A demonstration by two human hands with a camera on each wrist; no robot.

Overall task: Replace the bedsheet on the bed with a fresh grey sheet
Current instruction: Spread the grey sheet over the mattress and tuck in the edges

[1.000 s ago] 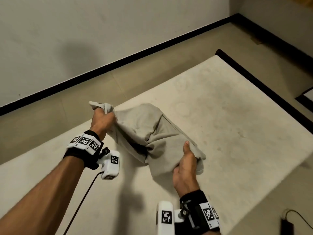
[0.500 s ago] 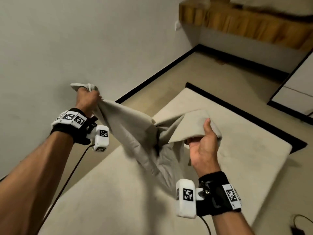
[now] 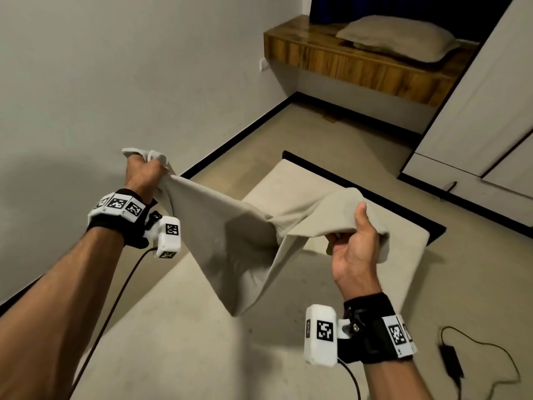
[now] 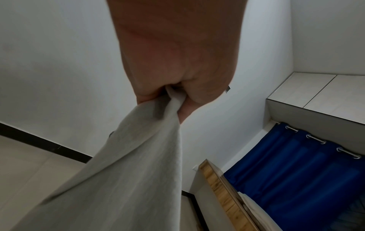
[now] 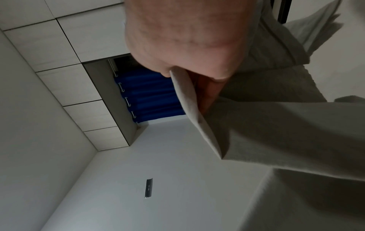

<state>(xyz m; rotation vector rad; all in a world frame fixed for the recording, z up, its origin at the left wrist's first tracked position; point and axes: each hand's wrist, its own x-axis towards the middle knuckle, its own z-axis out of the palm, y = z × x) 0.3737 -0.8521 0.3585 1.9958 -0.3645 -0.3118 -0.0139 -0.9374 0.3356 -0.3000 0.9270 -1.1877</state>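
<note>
A pale grey sheet (image 3: 230,235) hangs in the air above the bare mattress (image 3: 331,284), partly folded, its lowest corner dangling near the mattress. My left hand (image 3: 144,171) grips one bunched end, raised high at the left; in the left wrist view the fist (image 4: 173,87) closes round the grey sheet (image 4: 128,171). My right hand (image 3: 354,243) holds the other folded end at the right, thumb on top; in the right wrist view the sheet (image 5: 276,132) drapes from that hand (image 5: 187,46).
A wooden ledge (image 3: 346,64) with a pillow (image 3: 398,39) runs along the far wall. White wardrobe doors (image 3: 490,125) stand at the right. A black charger and cable (image 3: 452,362) lie on the floor by the mattress. A wall is close on the left.
Both hands lifted the sheet off the mattress and drew apart, spreading it out. My view tilted up toward the far end of the room.
</note>
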